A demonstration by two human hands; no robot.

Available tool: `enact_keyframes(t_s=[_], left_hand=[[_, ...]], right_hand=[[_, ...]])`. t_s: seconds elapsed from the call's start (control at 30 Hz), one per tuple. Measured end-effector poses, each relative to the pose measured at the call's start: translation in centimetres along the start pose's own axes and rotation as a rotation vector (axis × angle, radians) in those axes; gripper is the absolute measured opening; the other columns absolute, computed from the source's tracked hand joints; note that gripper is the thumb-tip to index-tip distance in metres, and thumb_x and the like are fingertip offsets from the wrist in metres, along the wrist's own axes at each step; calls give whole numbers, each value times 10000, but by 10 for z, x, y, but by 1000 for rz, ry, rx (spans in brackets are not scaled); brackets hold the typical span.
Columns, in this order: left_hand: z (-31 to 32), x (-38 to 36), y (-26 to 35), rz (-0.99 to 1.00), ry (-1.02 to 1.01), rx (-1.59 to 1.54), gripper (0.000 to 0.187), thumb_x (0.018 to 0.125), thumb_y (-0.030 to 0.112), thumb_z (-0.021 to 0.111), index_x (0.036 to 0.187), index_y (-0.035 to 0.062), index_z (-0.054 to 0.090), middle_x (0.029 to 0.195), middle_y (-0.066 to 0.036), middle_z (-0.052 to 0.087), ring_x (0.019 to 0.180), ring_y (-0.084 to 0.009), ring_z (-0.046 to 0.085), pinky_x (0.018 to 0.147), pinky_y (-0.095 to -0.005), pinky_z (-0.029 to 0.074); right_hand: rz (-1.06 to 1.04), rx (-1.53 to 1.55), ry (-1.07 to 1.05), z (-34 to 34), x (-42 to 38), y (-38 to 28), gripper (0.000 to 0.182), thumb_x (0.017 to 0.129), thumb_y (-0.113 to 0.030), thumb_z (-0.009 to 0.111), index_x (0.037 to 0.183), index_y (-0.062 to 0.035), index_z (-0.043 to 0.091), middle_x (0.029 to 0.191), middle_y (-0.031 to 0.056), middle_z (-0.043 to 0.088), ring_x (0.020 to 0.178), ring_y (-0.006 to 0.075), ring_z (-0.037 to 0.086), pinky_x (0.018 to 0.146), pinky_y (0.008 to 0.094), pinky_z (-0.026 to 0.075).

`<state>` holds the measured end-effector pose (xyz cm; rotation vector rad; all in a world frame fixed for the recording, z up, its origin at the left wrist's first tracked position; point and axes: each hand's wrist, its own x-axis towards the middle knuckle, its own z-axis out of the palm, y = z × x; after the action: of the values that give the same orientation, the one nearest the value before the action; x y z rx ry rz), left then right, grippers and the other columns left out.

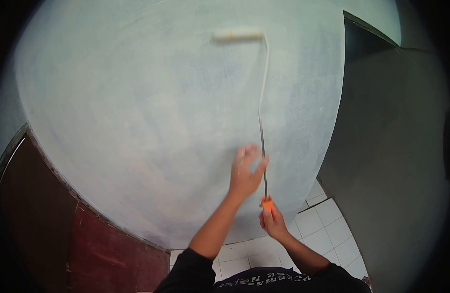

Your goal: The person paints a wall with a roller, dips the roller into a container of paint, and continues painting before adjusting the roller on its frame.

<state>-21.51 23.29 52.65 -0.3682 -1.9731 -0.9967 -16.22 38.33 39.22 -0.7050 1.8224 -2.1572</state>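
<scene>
My right hand (274, 225) is wrapped round the orange handle of a paint roller (264, 93) with a long, thin, bent metal rod. Higher up the rod is my left hand (246, 172), its fingers apart and slightly blurred, with the thumb right at the rod. Pale paint marks show on that hand. At the rod's top end, the whitish roller sleeve (237, 35) lies level against the wall (161, 107), blurred by motion. The wall carries a patchy pale blue-white coat, with darker bluish areas beside the rod and lower down.
On the right, a dark doorway opening (361, 41) adjoins a grey wall (391, 146). A dark red door panel (112, 249) stands at lower left, in a worn frame. White floor tiles (327, 212) run along the wall's foot.
</scene>
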Motion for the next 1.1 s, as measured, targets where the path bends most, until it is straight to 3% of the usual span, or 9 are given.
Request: enact_keyframes(t_s=[0.13,0.27,0.33,0.4,0.53,0.67,0.83,0.97,1.1], left_hand=[[27,-101,-33,-236,-227,-14,193,840,227,724,973,89,699,1159,-137,568,1070,-306,568,916,-380,461],[40,-123,-30,-275,-231,-95,240,838,252,725,1023,101,704,1153,-140,563,1059,-302,568,915,-378,458],[31,-94,-14,-200,-189,-34,244,836,231,725,1041,101,698,1133,-140,566,1045,-297,571,904,-383,459],[22,-54,-7,-125,-152,-36,247,834,218,725,1050,102,693,1125,-139,571,1030,-293,571,892,-383,460],[-9,49,22,131,21,3,261,844,233,713,1066,100,678,1145,-129,572,1023,-275,568,879,-382,459],[-33,93,52,32,14,-56,263,855,242,702,1075,101,672,1142,-99,582,1030,-249,570,808,-359,472],[-30,42,15,20,-41,-9,268,852,235,704,1086,107,677,1134,-106,580,1023,-251,570,791,-359,475],[-8,-56,-28,-115,-140,45,255,837,225,720,1050,87,698,1117,-133,578,1014,-288,575,840,-380,481],[20,-162,-70,-235,-227,73,261,823,234,733,1030,77,701,1113,-133,584,993,-301,581,843,-387,489]], right_hand=[[123,-64,-2,-39,-50,114,350,1011,-284,423,1254,-32,447,741,16,495,563,78,471,519,231,410],[170,-35,32,-47,-74,119,322,1002,-248,421,1240,-34,455,735,8,488,554,79,461,531,230,413],[178,-64,54,-45,-64,98,392,993,-268,473,1319,-50,473,760,-32,503,608,50,483,570,217,433],[53,-105,66,-37,-37,64,355,1008,-276,424,1263,-30,458,728,5,492,553,69,463,510,222,401],[-25,-131,104,-2,10,-62,371,1020,-316,408,1261,-41,474,713,1,484,537,59,455,487,218,395],[-10,-96,106,19,32,-110,379,1024,-339,398,1247,-43,480,710,2,487,531,57,460,486,219,400],[-15,-166,110,21,22,-27,407,1009,-298,444,1340,-61,455,692,-15,497,599,72,490,589,250,442],[21,-157,17,4,-10,81,394,1026,-318,389,1279,-20,439,734,9,493,583,81,490,557,242,442],[201,-205,-60,-16,-59,170,427,1031,-306,372,1309,17,403,746,15,498,660,105,510,652,266,457]])
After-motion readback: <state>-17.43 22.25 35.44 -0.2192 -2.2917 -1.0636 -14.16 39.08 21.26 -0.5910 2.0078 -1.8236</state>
